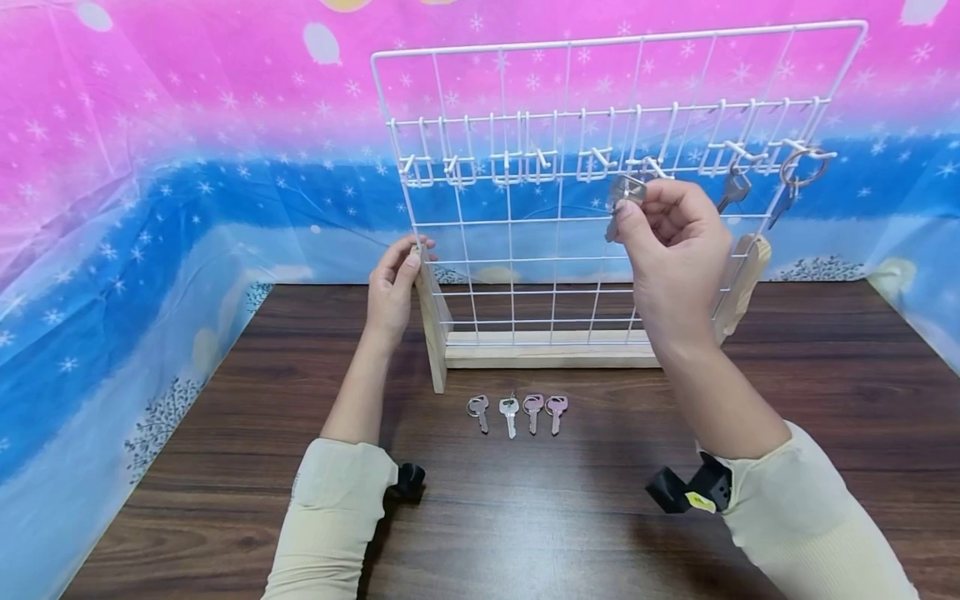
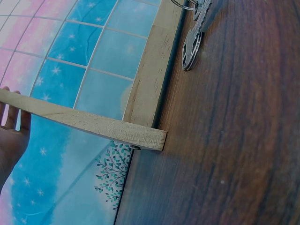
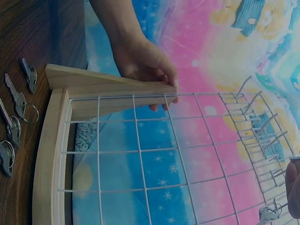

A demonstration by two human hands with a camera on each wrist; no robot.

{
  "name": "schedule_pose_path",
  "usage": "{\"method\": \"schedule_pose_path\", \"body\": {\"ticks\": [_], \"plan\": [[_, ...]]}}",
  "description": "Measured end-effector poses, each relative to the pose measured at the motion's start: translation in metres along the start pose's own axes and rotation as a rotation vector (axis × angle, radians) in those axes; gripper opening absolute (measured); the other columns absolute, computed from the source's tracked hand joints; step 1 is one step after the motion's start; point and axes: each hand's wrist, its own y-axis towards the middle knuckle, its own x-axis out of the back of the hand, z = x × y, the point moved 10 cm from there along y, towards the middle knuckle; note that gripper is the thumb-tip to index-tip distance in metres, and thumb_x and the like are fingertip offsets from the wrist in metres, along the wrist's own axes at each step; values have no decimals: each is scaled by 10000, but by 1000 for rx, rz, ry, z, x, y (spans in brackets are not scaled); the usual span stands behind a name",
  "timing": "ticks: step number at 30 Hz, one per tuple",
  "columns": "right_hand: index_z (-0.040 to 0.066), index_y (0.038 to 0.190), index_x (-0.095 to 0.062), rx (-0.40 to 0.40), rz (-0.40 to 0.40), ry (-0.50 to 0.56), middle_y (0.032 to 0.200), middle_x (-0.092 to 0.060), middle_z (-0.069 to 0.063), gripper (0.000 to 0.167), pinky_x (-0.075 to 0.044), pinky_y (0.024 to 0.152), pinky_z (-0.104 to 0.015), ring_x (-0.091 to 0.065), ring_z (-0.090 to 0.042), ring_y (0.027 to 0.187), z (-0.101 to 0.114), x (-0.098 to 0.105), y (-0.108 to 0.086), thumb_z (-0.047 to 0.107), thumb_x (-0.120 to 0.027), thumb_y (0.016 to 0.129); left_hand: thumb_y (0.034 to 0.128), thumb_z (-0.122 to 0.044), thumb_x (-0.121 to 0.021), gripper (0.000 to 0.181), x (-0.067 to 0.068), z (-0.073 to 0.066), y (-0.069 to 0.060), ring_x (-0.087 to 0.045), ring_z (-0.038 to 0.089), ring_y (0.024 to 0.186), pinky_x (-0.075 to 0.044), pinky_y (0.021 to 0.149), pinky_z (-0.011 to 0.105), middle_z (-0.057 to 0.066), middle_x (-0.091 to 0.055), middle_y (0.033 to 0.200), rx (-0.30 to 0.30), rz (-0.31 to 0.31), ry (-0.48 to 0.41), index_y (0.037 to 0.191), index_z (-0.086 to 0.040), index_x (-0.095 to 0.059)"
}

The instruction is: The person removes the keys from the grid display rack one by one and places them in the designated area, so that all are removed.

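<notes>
A white wire grid rack [image 1: 622,39] with a row of hooks stands in a wooden frame on the table. At its left side my left hand [image 1: 393,283] grips the upper end of the wooden side post [image 1: 432,333], also visible in the left wrist view. My right hand [image 1: 678,250] pinches a silver key [image 1: 628,190] between thumb and fingers, in front of the hook row right of the middle. The fingers partly cover that key, and I cannot tell whether its ring touches a hook. Two keys hang on the right hooks, one key [image 1: 737,185] beside another key [image 1: 783,204] on a large ring.
Several keys lie in a row on the dark wooden table [image 1: 480,517] before the rack's wooden base [image 1: 555,358], among them a silver key [image 1: 509,408] and a pinkish key [image 1: 556,408]. A pink and blue snowflake cloth [image 1: 187,200] hangs behind and at the sides.
</notes>
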Motion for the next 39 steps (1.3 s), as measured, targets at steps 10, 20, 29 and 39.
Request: {"method": "schedule_pose_path", "body": {"ticks": [10,20,29,39], "plan": [[50,823,-633,-30,13,-13,714,-628,-34,113,-415,548,-191,-596,-122,613,2,6,-7,-61,-624,801,942,-91,-421,334,0,-1,-1,-590,177,958,-443,840,289,12,-622,1082,3,1,-6,1185,128,-487],[15,824,-636,-16,65,-41,690,-629,-26,86,-418,529,-190,-589,-130,607,2,11,-13,-67,-610,811,942,-94,-418,336,1,-1,-1,-577,281,979,-444,832,290,16,-620,1085,4,1,3,1183,130,-486],[24,819,-643,-113,83,-55,715,-643,-29,107,-418,539,-175,-593,-125,617,-13,21,-22,-78,-612,810,943,-84,-425,331,1,0,-1,-579,275,969,-444,829,293,-42,-621,1064,-1,-1,-9,1182,136,-487],[39,864,-633,-222,145,-210,717,-644,15,89,-456,576,-181,-595,-107,624,-38,33,-38,-42,-621,829,939,-84,-425,348,0,-1,0,-592,165,943,-446,823,289,-54,-621,1064,-17,5,-15,1186,157,-468]]}}
